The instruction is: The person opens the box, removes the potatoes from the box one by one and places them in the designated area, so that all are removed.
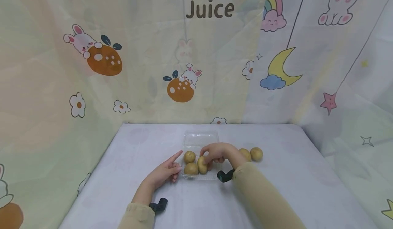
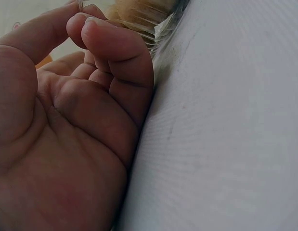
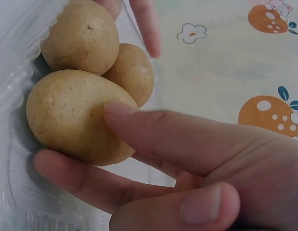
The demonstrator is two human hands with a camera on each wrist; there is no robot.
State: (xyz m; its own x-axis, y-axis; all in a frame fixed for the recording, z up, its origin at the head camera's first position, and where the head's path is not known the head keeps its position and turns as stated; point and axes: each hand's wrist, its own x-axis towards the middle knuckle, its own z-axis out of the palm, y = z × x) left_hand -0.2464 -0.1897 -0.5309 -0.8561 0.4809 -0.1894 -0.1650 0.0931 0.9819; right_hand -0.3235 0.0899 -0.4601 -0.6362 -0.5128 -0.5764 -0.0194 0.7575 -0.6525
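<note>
In the clear box (image 1: 212,177), the right hand (image 1: 217,151) pinches a potato (image 1: 202,166); two other potatoes (image 1: 191,169) sit in the box's left side. Beside the box's left wall, the left hand (image 1: 163,173) has its index finger straight, others curled; I cannot tell whether it grips. Right of the box, two further potatoes (image 1: 256,154) lie on the counter (image 1: 153,140).

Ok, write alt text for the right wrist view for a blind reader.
A right hand grips a potato in a clear plastic container, beside two other potatoes. Part of the left hand shows at the top; behind is patterned cloth.
</note>
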